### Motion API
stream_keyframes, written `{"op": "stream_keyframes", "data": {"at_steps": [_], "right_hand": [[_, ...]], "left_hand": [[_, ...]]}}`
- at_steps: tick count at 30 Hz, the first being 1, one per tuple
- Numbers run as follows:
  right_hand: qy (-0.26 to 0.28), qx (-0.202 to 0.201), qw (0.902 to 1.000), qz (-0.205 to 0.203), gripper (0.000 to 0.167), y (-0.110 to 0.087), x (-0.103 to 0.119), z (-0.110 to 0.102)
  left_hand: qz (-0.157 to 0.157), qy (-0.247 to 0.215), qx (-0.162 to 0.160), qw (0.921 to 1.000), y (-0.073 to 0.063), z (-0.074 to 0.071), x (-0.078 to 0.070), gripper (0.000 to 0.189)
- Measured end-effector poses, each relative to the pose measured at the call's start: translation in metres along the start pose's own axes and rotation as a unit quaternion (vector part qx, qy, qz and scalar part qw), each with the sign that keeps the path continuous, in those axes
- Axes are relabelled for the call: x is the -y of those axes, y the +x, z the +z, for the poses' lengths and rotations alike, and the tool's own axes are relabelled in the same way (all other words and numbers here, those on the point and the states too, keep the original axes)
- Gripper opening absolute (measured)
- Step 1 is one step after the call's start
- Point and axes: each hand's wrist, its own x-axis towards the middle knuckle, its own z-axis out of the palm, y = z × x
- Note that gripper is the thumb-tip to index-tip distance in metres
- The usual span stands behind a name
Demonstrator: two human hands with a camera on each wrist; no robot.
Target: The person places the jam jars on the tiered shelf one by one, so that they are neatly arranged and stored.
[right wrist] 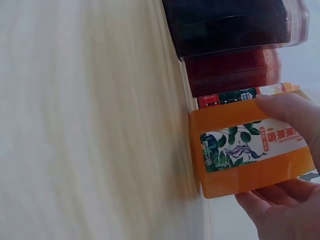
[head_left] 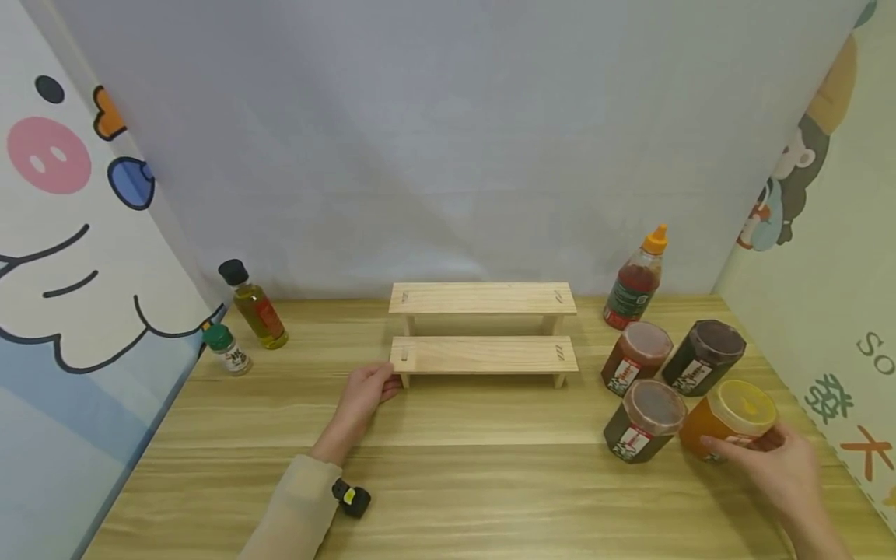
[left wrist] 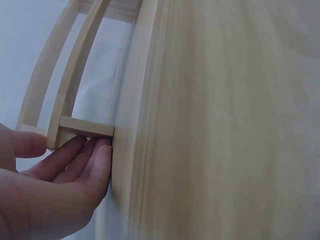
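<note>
At the left end of a two-tier wooden step shelf (head_left: 483, 354) is my left hand (head_left: 367, 386). In the left wrist view, its thumb lies at the end of the lower board and its fingers (left wrist: 70, 157) are bent against the short leg (left wrist: 87, 126). My right hand (head_left: 780, 459) grips a jar of orange contents with a yellow lid (head_left: 747, 406), thumb on one side and fingers on the other. The right wrist view shows the jar's printed label (right wrist: 245, 145). Close beside it are a brown jar (head_left: 644, 420), a reddish jar (head_left: 637, 358) and a dark jar (head_left: 703, 358).
A red sauce bottle with an orange cap (head_left: 633, 288) stands behind the jars, near the back wall. On the left are an oil bottle with a black cap (head_left: 259, 311) and a small green-capped shaker (head_left: 227, 350). Printed cloth panels (head_left: 833, 311) border the table.
</note>
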Motion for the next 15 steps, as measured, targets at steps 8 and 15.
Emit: {"op": "stream_keyframes", "data": {"at_steps": [8, 15], "right_hand": [[0.03, 0.006, 0.9994, -0.016, 0.042, -0.005, 0.008, -0.004], [0.12, 0.009, 0.9907, -0.063, 0.051, -0.01, 0.03, -0.014]], "left_hand": [[0.004, -0.002, 0.001, 1.0, 0.0, 0.001, 0.0, 0.037], [0.002, 0.008, 0.008, 0.9999, 0.0, 0.0, -0.001, 0.039]]}}
